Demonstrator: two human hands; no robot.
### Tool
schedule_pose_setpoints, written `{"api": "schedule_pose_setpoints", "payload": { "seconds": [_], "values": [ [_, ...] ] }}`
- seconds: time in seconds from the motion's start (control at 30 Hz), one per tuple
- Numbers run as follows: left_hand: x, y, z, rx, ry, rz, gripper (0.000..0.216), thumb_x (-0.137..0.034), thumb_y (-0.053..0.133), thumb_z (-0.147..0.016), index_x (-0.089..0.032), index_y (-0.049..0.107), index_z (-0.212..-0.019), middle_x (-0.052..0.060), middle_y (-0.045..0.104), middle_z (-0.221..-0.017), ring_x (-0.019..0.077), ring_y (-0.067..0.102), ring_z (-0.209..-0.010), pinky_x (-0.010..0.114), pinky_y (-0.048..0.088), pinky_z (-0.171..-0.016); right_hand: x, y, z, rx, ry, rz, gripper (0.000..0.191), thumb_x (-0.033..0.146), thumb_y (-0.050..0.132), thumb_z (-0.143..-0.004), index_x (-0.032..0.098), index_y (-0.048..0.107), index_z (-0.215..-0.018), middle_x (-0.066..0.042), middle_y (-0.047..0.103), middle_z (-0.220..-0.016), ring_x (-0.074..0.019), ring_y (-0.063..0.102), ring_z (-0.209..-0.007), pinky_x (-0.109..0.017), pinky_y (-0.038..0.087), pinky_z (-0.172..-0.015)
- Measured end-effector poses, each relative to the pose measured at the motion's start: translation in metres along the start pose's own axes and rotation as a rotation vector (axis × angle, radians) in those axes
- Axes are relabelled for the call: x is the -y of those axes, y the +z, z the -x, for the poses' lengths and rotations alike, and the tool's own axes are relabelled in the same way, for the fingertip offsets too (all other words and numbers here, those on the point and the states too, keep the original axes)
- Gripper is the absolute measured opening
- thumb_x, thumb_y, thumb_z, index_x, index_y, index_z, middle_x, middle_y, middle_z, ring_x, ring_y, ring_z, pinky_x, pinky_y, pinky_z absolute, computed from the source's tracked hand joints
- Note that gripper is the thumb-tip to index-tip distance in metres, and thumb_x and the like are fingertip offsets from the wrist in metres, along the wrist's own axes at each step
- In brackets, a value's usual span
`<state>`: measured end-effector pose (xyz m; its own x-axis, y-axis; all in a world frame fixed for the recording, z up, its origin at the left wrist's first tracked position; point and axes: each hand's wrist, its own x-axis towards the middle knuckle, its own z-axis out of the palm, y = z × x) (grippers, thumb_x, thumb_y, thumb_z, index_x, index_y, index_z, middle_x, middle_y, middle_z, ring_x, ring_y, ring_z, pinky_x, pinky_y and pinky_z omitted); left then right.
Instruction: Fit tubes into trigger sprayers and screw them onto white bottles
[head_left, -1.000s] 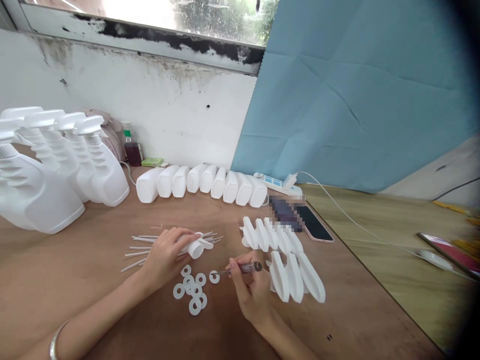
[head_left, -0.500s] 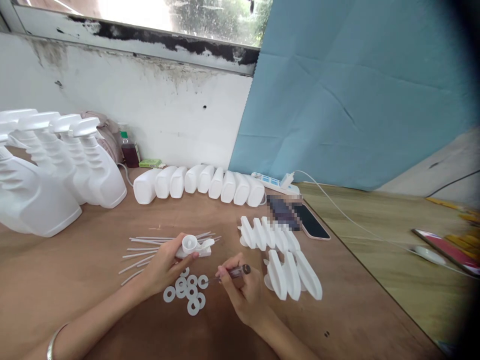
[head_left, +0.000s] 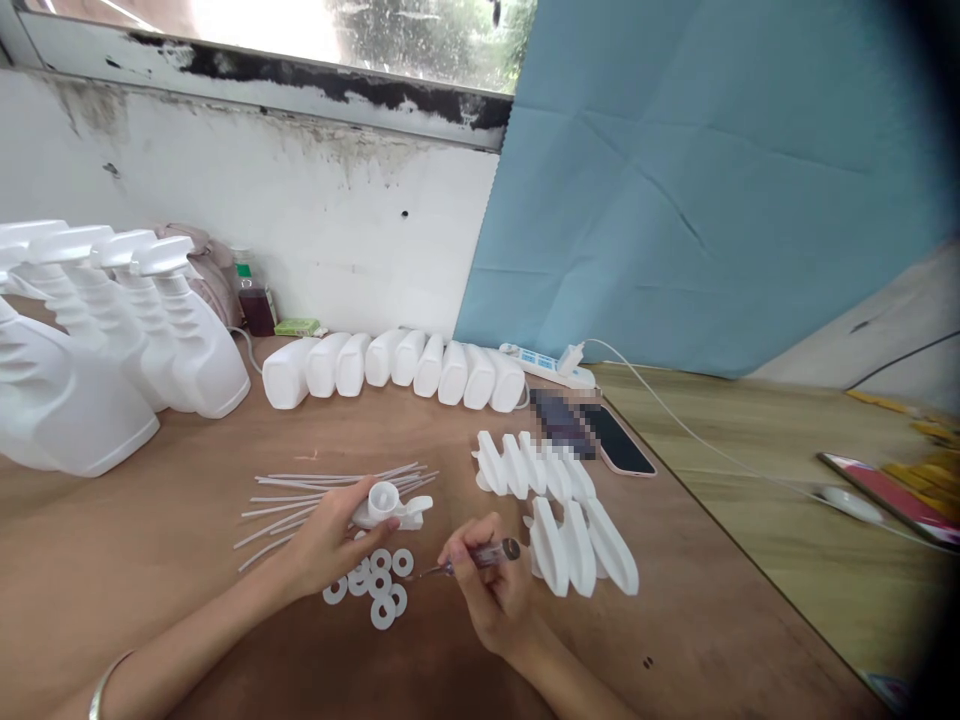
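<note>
My left hand (head_left: 330, 540) grips a white spray-trigger head (head_left: 390, 506) with its round opening turned up, just above the brown table (head_left: 150, 560). My right hand (head_left: 487, 590) pinches a thin pen-like tool (head_left: 480, 556) whose metal tip points left at a heap of several white ring washers (head_left: 379, 585) lying between the two hands. Several thin white tubes (head_left: 315, 492) lie fanned out behind my left hand.
Two rows of white trigger heads (head_left: 559, 505) stand right of my hands. A row of lying white bottles (head_left: 390, 368) and upright spray bottles (head_left: 112, 330) line the back and left. A phone (head_left: 619, 440), power strip (head_left: 551, 368) and cable lie at the right.
My left hand turned the trigger head so that its round opening faces up. My right hand drew the tool slightly back from the washers. The view shifted a little.
</note>
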<state>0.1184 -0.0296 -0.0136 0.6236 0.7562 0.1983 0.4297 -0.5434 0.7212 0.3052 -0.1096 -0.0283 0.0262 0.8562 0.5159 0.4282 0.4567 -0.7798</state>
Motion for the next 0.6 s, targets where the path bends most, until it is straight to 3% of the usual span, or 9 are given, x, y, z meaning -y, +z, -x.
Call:
{"api": "schedule_pose_setpoints", "payload": {
  "seconds": [0.1, 0.37, 0.47, 0.6],
  "values": [
    [0.0, 0.0, 0.0, -0.021, -0.029, -0.017, 0.024, -0.039, 0.041, -0.084, -0.017, 0.044, -0.076, -0.002, 0.048, -0.065, 0.0107, 0.042, -0.058, 0.02, 0.034, -0.056, -0.001, 0.001, 0.001, 0.004, -0.003, 0.042, 0.013, 0.021, 0.042, -0.083, 0.021, 0.04, -0.07, 0.002, 0.052, -0.057, -0.0091, 0.049, -0.047, -0.022, 0.038, -0.047],
    [-0.007, 0.004, 0.001, 0.091, -0.081, 0.067, 0.02, -0.038, 0.048, -0.08, -0.018, 0.046, -0.079, -0.003, 0.052, -0.065, 0.0119, 0.045, -0.058, 0.021, 0.034, -0.055, 0.005, 0.003, 0.003, 0.031, -0.054, 0.052, 0.016, 0.022, 0.043, -0.081, 0.02, 0.04, -0.066, 0.005, 0.044, -0.053, -0.0067, 0.042, -0.041, -0.02, 0.032, -0.043],
    [-0.01, 0.008, -0.003, 0.027, -0.196, 0.264, 0.024, -0.039, 0.054, -0.077, -0.019, 0.044, -0.086, -0.003, 0.054, -0.066, 0.0109, 0.046, -0.056, 0.02, 0.034, -0.052, 0.009, 0.002, 0.002, 0.109, -0.085, 0.037, 0.021, 0.024, 0.041, -0.082, 0.02, 0.037, -0.061, 0.006, 0.04, -0.049, -0.0062, 0.038, -0.039, -0.021, 0.03, -0.044],
    [-0.015, 0.015, -0.014, -0.043, -0.397, 0.731, 0.027, -0.04, 0.06, -0.073, -0.017, 0.047, -0.081, -0.002, 0.058, -0.069, 0.0103, 0.051, -0.06, 0.018, 0.038, -0.053, 0.013, 0.0, 0.002, 0.217, -0.003, -0.033, 0.028, 0.027, 0.035, -0.084, 0.02, 0.034, -0.057, 0.006, 0.038, -0.046, -0.0062, 0.037, -0.039, -0.02, 0.03, -0.044]
  ]
}}
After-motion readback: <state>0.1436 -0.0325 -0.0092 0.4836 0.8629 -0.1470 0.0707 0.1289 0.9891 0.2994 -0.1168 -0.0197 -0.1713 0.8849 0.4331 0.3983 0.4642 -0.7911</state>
